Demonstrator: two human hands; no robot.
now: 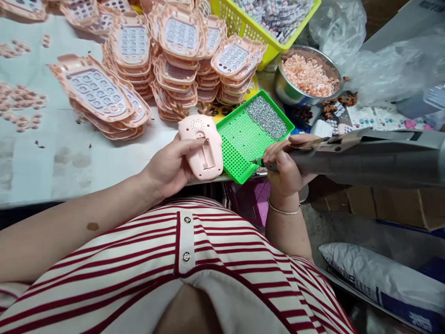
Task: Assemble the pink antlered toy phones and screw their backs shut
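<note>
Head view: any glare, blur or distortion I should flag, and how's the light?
In the head view, the pink casing in the left hand looks fairly sharp; there too, the grey tool seems soft and stretched toward the right edge, wide-angle fashion; same view, pale glints on the clear plastic bag and metal bowl; same view, the cardboard boxes at right lie in dimmer light.

– How is the pink case [198, 162] now?
– It is in the left hand [168, 164], with back side up and a little tilted, the brown antlers [204, 109] at the far end. The battery compartment [209, 155] is open and shows metal contacts.
– And the grey tool [365, 160]?
– It is long, held sideways in the right hand [288, 169], its thin tip directed to the case but apart from it
</note>
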